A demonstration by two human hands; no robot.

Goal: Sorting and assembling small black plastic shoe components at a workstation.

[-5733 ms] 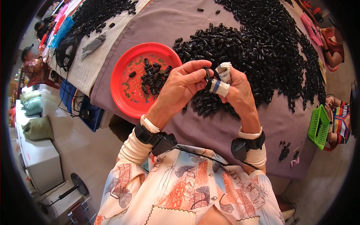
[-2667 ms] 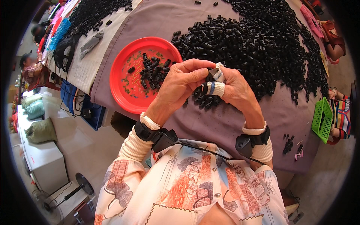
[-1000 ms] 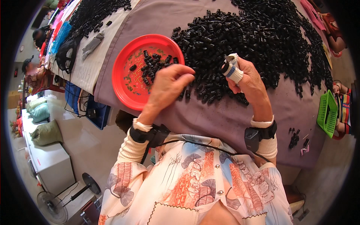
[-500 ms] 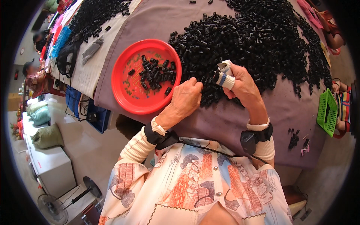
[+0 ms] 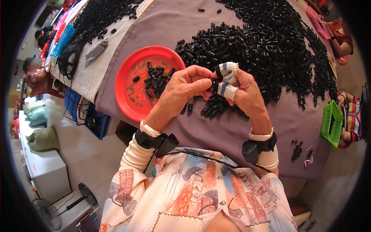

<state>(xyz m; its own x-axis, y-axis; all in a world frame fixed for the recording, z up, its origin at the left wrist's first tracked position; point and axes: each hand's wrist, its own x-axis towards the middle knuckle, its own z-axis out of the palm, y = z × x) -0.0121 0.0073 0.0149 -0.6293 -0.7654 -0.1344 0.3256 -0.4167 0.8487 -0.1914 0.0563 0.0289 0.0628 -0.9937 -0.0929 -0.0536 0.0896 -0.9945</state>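
Note:
My left hand (image 5: 184, 89) pinches a small black plastic piece (image 5: 215, 84) with thumb and forefinger, over the front of the heap. From the right, my right hand (image 5: 249, 94) closes on the same piece, mostly hidden by the fingers. White knitted finger covers (image 5: 228, 89) with blue and dark bands sit on my right thumb and forefinger. Behind both hands spreads a large heap of short black cylindrical pieces (image 5: 262, 58). Left of them stands a round red tray (image 5: 127, 92) with several such pieces inside, partly covered by my left hand.
A mauve cloth (image 5: 216, 135) covers the table. At the right edge a person holds a green basket (image 5: 331, 123); a few loose pieces (image 5: 296, 150) lie nearer. Another black heap (image 5: 104, 17) lies at the far left. A fan (image 5: 48, 214) stands on the lower left.
My left hand has risen from the tray's side to meet my right hand, and its fingers now pinch the black piece there. The view has shifted slightly.

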